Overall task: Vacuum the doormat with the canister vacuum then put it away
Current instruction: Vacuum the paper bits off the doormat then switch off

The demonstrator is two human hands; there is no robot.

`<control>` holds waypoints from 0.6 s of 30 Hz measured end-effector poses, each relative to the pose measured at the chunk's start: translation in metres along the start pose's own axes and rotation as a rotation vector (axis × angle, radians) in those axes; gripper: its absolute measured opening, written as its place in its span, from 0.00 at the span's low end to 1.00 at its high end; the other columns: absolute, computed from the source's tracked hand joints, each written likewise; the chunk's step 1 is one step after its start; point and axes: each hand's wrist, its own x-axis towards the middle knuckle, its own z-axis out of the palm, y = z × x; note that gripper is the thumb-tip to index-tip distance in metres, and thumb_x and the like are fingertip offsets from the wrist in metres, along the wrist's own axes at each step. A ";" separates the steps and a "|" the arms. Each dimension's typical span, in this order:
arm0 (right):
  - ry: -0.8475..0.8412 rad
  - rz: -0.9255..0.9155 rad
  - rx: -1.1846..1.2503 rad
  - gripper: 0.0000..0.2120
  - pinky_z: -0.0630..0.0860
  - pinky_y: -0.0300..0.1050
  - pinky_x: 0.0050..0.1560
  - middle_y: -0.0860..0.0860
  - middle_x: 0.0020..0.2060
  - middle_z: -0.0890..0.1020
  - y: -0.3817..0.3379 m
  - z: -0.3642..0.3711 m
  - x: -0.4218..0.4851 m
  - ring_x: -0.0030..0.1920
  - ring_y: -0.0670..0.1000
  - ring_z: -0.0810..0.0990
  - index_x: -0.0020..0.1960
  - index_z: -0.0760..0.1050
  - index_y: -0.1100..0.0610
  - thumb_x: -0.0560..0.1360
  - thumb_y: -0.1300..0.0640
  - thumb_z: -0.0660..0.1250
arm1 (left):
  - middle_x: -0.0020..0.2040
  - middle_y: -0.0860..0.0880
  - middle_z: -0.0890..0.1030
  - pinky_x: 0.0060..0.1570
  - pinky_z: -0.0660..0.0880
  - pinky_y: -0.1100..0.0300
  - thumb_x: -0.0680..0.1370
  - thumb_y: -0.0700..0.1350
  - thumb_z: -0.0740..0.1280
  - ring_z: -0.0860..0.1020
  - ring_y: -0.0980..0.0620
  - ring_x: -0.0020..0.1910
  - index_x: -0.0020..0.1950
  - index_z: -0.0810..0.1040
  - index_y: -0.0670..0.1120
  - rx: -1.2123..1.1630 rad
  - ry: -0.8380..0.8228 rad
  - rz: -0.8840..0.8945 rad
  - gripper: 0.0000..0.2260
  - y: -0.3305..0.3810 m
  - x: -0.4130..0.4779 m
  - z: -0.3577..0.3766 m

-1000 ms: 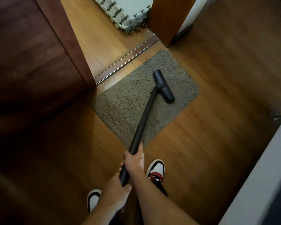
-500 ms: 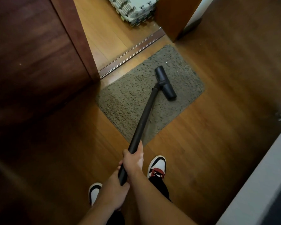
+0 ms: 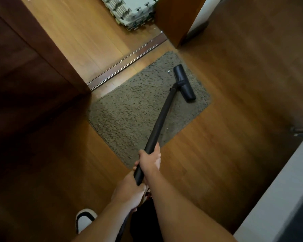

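A shaggy grey-brown doormat (image 3: 135,110) lies on the wooden floor in front of a doorway. A black vacuum wand (image 3: 162,116) slants across it, and its black floor head (image 3: 184,82) rests on the mat's far right part. My right hand (image 3: 150,159) grips the wand near its lower end. My left hand (image 3: 129,191) holds the wand's end just below and behind it. A small white speck lies on the mat left of the head. The canister is out of sight.
A dark wooden door (image 3: 28,70) stands at the left, a door threshold strip (image 3: 128,62) runs behind the mat, and stacked grey foam tiles (image 3: 131,11) lie beyond it. A pale wall or cabinet edge (image 3: 276,194) is at the right. My shoe (image 3: 85,219) shows below.
The floor head has slid toward the mat's right side and far edge. Both hands stayed on the wand, and the view shifted slightly.
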 end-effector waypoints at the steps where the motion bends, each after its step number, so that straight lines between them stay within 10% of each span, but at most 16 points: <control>1: 0.004 0.006 0.002 0.35 0.80 0.47 0.30 0.59 0.49 0.81 -0.004 -0.004 0.006 0.25 0.49 0.78 0.80 0.53 0.41 0.80 0.61 0.64 | 0.39 0.50 0.82 0.26 0.76 0.61 0.78 0.52 0.66 0.81 0.50 0.29 0.53 0.70 0.60 -0.004 -0.005 -0.001 0.06 0.007 0.004 0.002; 18: 0.022 0.016 0.013 0.34 0.78 0.46 0.30 0.57 0.44 0.79 -0.015 -0.011 0.006 0.26 0.50 0.77 0.79 0.55 0.42 0.80 0.63 0.65 | 0.35 0.47 0.79 0.27 0.75 0.58 0.78 0.47 0.66 0.75 0.49 0.25 0.50 0.72 0.57 -0.083 -0.039 0.032 0.05 0.010 0.012 0.007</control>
